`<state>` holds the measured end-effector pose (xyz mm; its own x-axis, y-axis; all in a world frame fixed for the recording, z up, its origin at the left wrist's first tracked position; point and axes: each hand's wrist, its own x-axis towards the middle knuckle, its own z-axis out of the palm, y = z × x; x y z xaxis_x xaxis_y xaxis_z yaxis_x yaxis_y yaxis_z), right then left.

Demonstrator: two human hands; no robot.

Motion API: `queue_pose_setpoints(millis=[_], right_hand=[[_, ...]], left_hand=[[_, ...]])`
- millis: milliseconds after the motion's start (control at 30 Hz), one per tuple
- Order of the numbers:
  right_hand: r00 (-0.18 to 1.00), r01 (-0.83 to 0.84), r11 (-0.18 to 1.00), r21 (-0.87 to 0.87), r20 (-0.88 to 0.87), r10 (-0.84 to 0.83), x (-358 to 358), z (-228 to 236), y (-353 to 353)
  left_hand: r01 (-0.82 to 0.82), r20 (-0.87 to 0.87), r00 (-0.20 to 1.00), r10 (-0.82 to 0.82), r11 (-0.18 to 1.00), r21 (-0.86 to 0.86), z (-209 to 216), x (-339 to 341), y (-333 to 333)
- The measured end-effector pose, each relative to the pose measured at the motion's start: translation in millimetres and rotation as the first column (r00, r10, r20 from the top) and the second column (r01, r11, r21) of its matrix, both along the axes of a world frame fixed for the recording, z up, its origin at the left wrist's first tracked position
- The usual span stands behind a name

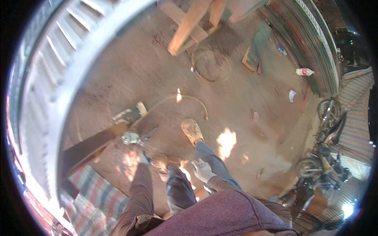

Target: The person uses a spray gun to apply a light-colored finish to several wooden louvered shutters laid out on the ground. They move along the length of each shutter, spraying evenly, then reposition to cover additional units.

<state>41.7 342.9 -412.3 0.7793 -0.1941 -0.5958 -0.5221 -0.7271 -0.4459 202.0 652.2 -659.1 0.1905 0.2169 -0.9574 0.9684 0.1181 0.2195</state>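
Observation:
My right hand [203,170], in a pale glove, hangs beside my right trouser leg [217,163]. Its fingers are loosely bent and apart, and I see nothing in them. The brown left sleeve [138,185] reaches down and forward to my left hand [143,158], which is small and blurred, so its fingers cannot be made out. Just beyond that hand lies a pale green and white object [130,138] of a kind I cannot tell, close to a long dark beam [94,144]. Whether the hand touches the object is unclear.
A thin hose [197,100] curves across the dirt floor, near a coiled loop [212,78]. Wooden frame pieces [189,27] stand ahead. Stacked metal panels [305,39], a bottle [304,72] and a motorbike [323,157] are on the right; a large pale metal frame [75,70] curves along the left.

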Motion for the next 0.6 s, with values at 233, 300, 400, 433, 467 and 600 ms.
queue_pose_setpoints(millis=[233,300,400,433,467,600], right_hand=[[0.994,-0.014,0.998,0.069,0.108,0.007,-13,94,-26],[0.996,-0.013,0.999,-0.034,0.084,0.016,-10,122,-46],[0.977,0.207,0.964,-0.169,0.091,-0.193,-24,140,-72],[0.963,0.266,0.946,-0.183,0.094,-0.252,-27,155,-81],[0.946,0.323,0.926,-0.198,0.097,-0.309,-28,169,-89],[0.86,0.51,0.816,-0.272,0.147,-0.488,-74,195,-102]], left_hand=[[0.88,0.235,0.459,-0.857,0.474,0.012,161,-73,-9],[0.626,0.236,0.771,-0.591,0.637,-0.45,218,-70,-27],[0.794,0.426,0.607,-0.671,0.505,-0.338,269,-41,-60],[0.85,0.496,0.52,-0.695,0.478,-0.222,280,-41,-66],[0.887,0.543,0.424,-0.724,0.453,-0.089,292,-41,-67],[0.556,0.296,0.831,-0.47,0.715,-0.423,327,16,-108]])
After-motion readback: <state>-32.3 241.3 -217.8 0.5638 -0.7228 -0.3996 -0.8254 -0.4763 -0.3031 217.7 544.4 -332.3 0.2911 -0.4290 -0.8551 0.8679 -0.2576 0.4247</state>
